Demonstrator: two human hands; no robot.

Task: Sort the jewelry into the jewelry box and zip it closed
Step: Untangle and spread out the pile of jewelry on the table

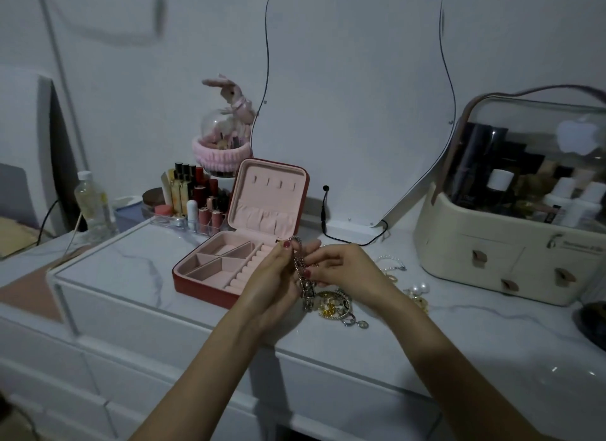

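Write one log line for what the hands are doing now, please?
left hand: holds chunky silver chain | right hand: pinches same chain | red zip-up jewelry box: open, pink compartments look empty

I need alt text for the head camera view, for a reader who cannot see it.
Two hands, left hand and right hand, hold a silver chain above a white marble-topped dresser. An open red jewelry box with empty pink compartments sits to the left; a pile of jewelry lies below the hands.

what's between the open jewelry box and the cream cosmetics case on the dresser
In the head view, both hands holding a silver chain, and behind them loose jewelry on the marble top, lie between jewelry box and cosmetics case.
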